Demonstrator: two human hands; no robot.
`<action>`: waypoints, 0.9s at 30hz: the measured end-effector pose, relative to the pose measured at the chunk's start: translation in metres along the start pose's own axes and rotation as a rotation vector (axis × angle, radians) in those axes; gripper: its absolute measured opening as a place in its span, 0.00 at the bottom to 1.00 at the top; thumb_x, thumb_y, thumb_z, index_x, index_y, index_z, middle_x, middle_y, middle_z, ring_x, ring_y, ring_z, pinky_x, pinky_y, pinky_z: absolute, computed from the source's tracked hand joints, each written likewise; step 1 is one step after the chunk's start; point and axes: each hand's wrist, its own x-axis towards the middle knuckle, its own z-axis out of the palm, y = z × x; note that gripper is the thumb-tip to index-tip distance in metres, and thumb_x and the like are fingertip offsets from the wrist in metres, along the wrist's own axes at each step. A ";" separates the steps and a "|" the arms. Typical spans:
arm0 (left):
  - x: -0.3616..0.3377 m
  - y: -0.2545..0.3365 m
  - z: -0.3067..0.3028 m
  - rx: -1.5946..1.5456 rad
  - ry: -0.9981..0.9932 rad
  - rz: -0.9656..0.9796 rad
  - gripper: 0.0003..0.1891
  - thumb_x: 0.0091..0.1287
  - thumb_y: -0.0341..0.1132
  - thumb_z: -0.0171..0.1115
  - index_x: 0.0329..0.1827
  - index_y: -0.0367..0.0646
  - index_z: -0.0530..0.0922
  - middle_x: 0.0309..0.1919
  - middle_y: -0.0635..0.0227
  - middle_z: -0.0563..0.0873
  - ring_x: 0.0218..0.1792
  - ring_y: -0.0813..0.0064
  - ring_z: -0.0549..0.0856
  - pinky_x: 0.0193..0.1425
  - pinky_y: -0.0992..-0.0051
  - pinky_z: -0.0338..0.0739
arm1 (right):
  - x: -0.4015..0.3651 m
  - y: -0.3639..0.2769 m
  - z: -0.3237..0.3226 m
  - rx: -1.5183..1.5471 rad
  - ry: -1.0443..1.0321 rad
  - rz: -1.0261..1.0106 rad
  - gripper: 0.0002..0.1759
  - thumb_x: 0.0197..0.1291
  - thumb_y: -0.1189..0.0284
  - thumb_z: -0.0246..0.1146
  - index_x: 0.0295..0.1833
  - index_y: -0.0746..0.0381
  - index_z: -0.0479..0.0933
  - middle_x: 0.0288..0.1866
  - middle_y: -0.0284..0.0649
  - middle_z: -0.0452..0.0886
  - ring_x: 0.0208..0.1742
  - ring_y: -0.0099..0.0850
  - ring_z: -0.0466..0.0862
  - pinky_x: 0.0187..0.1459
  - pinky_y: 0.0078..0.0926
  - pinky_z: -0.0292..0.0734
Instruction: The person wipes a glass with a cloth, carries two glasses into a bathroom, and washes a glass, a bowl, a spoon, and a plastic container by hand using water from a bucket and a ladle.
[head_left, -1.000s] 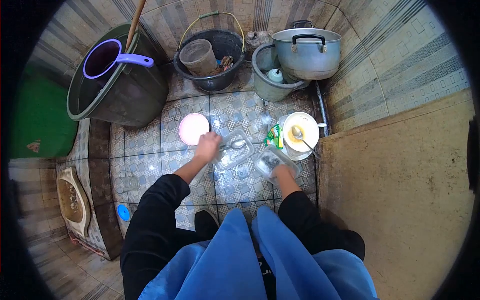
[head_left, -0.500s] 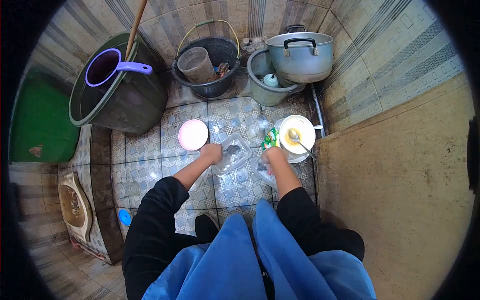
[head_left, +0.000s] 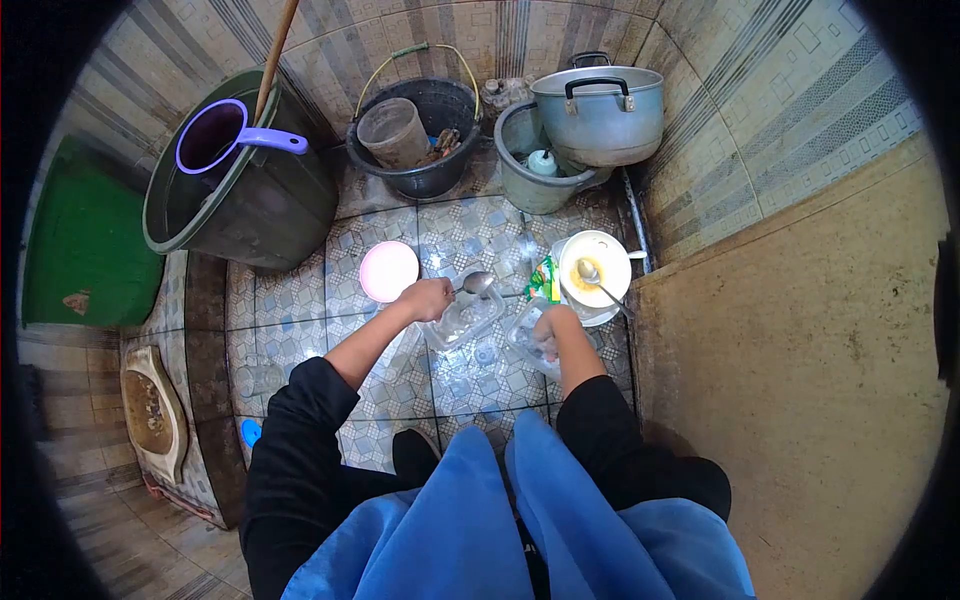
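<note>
Clearly, the big dark bin (head_left: 265, 215) stands far beyond the left hand, well apart from it, and the white pan (head_left: 615, 262) sits just ahead and to the right of the right hand. Between and under the hands come two clear tubs: the left tub (head_left: 463, 326) lies by the left hand, the right tub (head_left: 524, 333) beneath the right hand. The left hand (head_left: 428, 300) is closed, thumb and fingers wrapped round a handle; the right hand (head_left: 550, 328) has its fingers curled down at its tub (what they pinch, if anything, I cannot tell).

For good handling, I'd judge that a firm grip low on the handle, with a loose wrist, serves best, the bowl end held over the tub so drips fall inside. A light touch seems wise, as the thin plastic looks apt to slide on the tiles (head_left: 500, 375), and the right hand could steady its own tub by the rim.

Last and smallest, the spoon (head_left: 478, 283) is in the left hand, raised at the far side of the left tub. Its bowl end points toward the right hand's side and slightly away from the person; its long axis runs mostly crosswise, left to right, at a shallow slant.
</note>
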 end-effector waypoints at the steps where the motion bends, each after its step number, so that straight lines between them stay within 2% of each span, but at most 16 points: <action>1: 0.000 0.002 0.000 -0.017 0.019 0.011 0.15 0.58 0.43 0.48 0.39 0.41 0.73 0.32 0.55 0.80 0.37 0.58 0.79 0.41 0.64 0.70 | -0.005 -0.003 -0.002 0.082 -0.102 -0.009 0.20 0.45 0.64 0.57 0.44 0.63 0.74 0.43 0.46 0.77 0.41 0.34 0.78 0.43 0.31 0.72; 2: 0.001 0.003 0.000 -0.033 0.039 0.022 0.15 0.58 0.43 0.48 0.38 0.40 0.73 0.32 0.54 0.80 0.36 0.57 0.79 0.41 0.64 0.70 | -0.007 -0.005 -0.004 0.164 -0.202 -0.017 0.19 0.47 0.63 0.56 0.43 0.64 0.74 0.42 0.46 0.77 0.37 0.34 0.79 0.40 0.31 0.73; 6: 0.000 0.007 -0.001 -0.018 0.069 0.068 0.15 0.59 0.43 0.48 0.38 0.39 0.72 0.31 0.53 0.80 0.35 0.56 0.79 0.40 0.63 0.70 | 0.014 -0.016 -0.014 0.148 -0.183 0.034 0.20 0.49 0.59 0.54 0.40 0.64 0.73 0.36 0.43 0.79 0.31 0.34 0.78 0.36 0.30 0.73; 8: -0.006 0.011 -0.002 -0.060 0.098 0.072 0.16 0.59 0.43 0.49 0.38 0.38 0.71 0.30 0.52 0.79 0.35 0.55 0.78 0.39 0.62 0.70 | 0.017 -0.019 -0.018 0.171 0.124 -0.168 0.22 0.51 0.55 0.53 0.36 0.65 0.73 0.31 0.44 0.79 0.31 0.40 0.78 0.34 0.32 0.73; 9: -0.013 0.017 -0.004 -0.060 0.097 0.071 0.16 0.59 0.43 0.49 0.38 0.38 0.71 0.30 0.52 0.79 0.35 0.55 0.78 0.39 0.62 0.70 | 0.001 -0.024 -0.022 0.170 0.122 -0.168 0.22 0.51 0.55 0.53 0.36 0.65 0.73 0.31 0.44 0.79 0.31 0.40 0.78 0.34 0.32 0.73; 11: -0.024 0.031 -0.006 -0.217 0.044 0.023 0.15 0.59 0.43 0.49 0.38 0.38 0.70 0.30 0.50 0.79 0.34 0.52 0.78 0.37 0.61 0.70 | -0.031 -0.041 -0.030 0.456 0.705 -0.435 0.22 0.52 0.55 0.52 0.36 0.66 0.73 0.30 0.49 0.77 0.33 0.47 0.77 0.36 0.37 0.72; 12: -0.024 0.035 0.000 -0.217 0.044 0.022 0.15 0.59 0.43 0.49 0.38 0.38 0.70 0.30 0.50 0.79 0.34 0.52 0.78 0.37 0.61 0.70 | -0.035 -0.053 -0.025 0.456 0.704 -0.436 0.22 0.52 0.55 0.52 0.36 0.66 0.73 0.30 0.49 0.77 0.33 0.47 0.77 0.36 0.37 0.72; 14: -0.025 0.044 0.017 -0.116 0.314 0.247 0.13 0.61 0.39 0.46 0.39 0.38 0.68 0.22 0.50 0.78 0.27 0.54 0.79 0.32 0.61 0.70 | -0.042 -0.081 -0.010 0.637 1.250 -0.307 0.13 0.45 0.67 0.51 0.27 0.65 0.76 0.32 0.58 0.76 0.37 0.48 0.77 0.43 0.41 0.70; 15: -0.032 0.057 0.017 -0.114 0.312 0.177 0.12 0.61 0.38 0.44 0.40 0.37 0.66 0.26 0.45 0.77 0.32 0.47 0.77 0.36 0.56 0.68 | -0.045 -0.088 -0.004 0.607 1.400 -0.363 0.13 0.43 0.67 0.55 0.28 0.66 0.76 0.27 0.56 0.76 0.33 0.49 0.78 0.40 0.39 0.72; 20: -0.057 0.074 0.021 -0.168 0.287 0.070 0.10 0.62 0.34 0.41 0.40 0.37 0.64 0.28 0.42 0.77 0.33 0.43 0.76 0.39 0.53 0.67 | -0.054 -0.077 -0.013 0.642 1.285 -0.430 0.12 0.35 0.68 0.61 0.26 0.67 0.76 0.22 0.53 0.76 0.26 0.47 0.78 0.34 0.41 0.72; 22: -0.049 0.064 0.026 -0.124 0.459 0.151 0.10 0.62 0.35 0.43 0.40 0.39 0.65 0.20 0.51 0.77 0.23 0.52 0.77 0.30 0.59 0.70 | -0.053 -0.070 -0.027 0.431 1.515 -0.574 0.10 0.36 0.71 0.60 0.22 0.68 0.76 0.22 0.53 0.76 0.26 0.47 0.78 0.32 0.41 0.72; 23: -0.045 0.062 0.022 -0.124 0.464 0.154 0.10 0.62 0.35 0.43 0.40 0.39 0.65 0.20 0.51 0.77 0.23 0.52 0.77 0.30 0.59 0.70 | -0.052 -0.071 -0.035 0.684 1.491 -0.501 0.08 0.35 0.73 0.60 0.23 0.68 0.76 0.22 0.52 0.77 0.26 0.44 0.79 0.31 0.36 0.73; 24: -0.039 0.058 0.016 -0.458 0.290 0.121 0.10 0.63 0.37 0.43 0.41 0.41 0.65 0.16 0.60 0.74 0.18 0.62 0.75 0.25 0.66 0.69 | -0.060 -0.064 -0.040 0.973 1.274 -0.540 0.10 0.41 0.68 0.61 0.25 0.65 0.75 0.22 0.46 0.77 0.24 0.42 0.78 0.28 0.34 0.73; 25: -0.036 0.054 0.012 -0.787 0.104 0.086 0.10 0.64 0.39 0.44 0.41 0.42 0.65 0.12 0.68 0.70 0.12 0.72 0.72 0.21 0.73 0.68 | -0.052 -0.066 -0.045 1.511 0.647 -0.760 0.13 0.45 0.63 0.60 0.27 0.63 0.74 0.19 0.41 0.75 0.21 0.40 0.76 0.25 0.33 0.72; 26: -0.038 0.050 0.009 -0.785 0.106 0.089 0.10 0.64 0.39 0.44 0.41 0.42 0.65 0.12 0.68 0.70 0.12 0.72 0.72 0.21 0.73 0.68 | -0.050 -0.069 -0.051 1.922 -0.099 -0.913 0.15 0.49 0.58 0.58 0.28 0.60 0.74 0.16 0.37 0.73 0.17 0.37 0.74 0.21 0.33 0.70; 27: -0.039 0.047 0.006 -1.112 -0.046 0.135 0.10 0.64 0.41 0.43 0.40 0.44 0.66 0.11 0.74 0.65 0.11 0.79 0.66 0.19 0.78 0.65 | -0.048 -0.069 -0.050 1.921 -0.095 -0.921 0.15 0.49 0.58 0.58 0.28 0.60 0.74 0.16 0.37 0.73 0.17 0.37 0.74 0.21 0.33 0.70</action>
